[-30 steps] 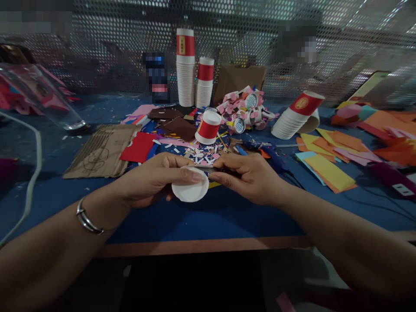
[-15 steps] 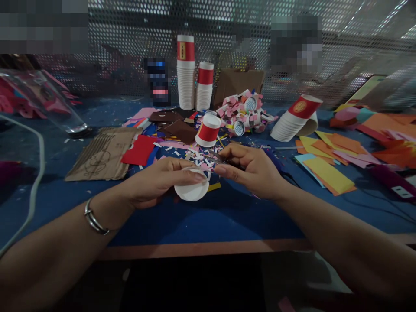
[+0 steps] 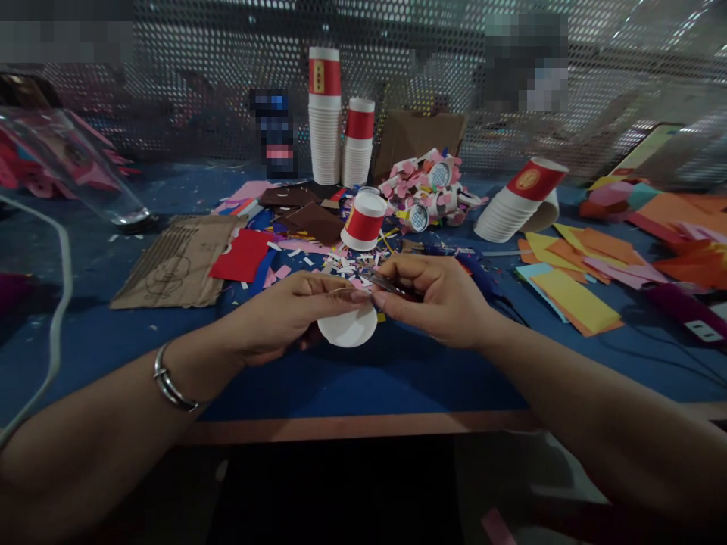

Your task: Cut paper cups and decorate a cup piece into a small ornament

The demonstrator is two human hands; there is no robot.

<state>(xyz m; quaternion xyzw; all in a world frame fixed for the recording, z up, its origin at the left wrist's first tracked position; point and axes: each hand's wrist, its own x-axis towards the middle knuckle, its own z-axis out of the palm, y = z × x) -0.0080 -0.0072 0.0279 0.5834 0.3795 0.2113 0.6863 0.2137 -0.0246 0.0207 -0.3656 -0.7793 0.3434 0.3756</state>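
My left hand [image 3: 301,312] is closed on a round white paper disc [image 3: 347,330], thumb on its top edge and the other fingers behind it. In my right hand [image 3: 435,299] is a pair of scissors [image 3: 385,281], its dark blades pointing up and to the left, just above the disc's right edge. The scissors' handles are mostly hidden by my fingers. The fingertips of both hands are close together over the blue table. Just beyond them stands an upside-down red and white paper cup [image 3: 364,221] among small paper scraps [image 3: 341,263].
Two tall paper cup stacks [image 3: 324,144] stand at the back, with a pile of cut cup pieces [image 3: 432,185] beside them. A leaning cup stack [image 3: 514,203] and coloured paper [image 3: 576,303] lie right. Flat cardboard [image 3: 170,265] and a clear tumbler [image 3: 96,170] are left.
The white disc has moved slightly right and its tilt has changed. My two hands are closer together, the scissors now nearer the disc's edge. The view has shifted slightly.
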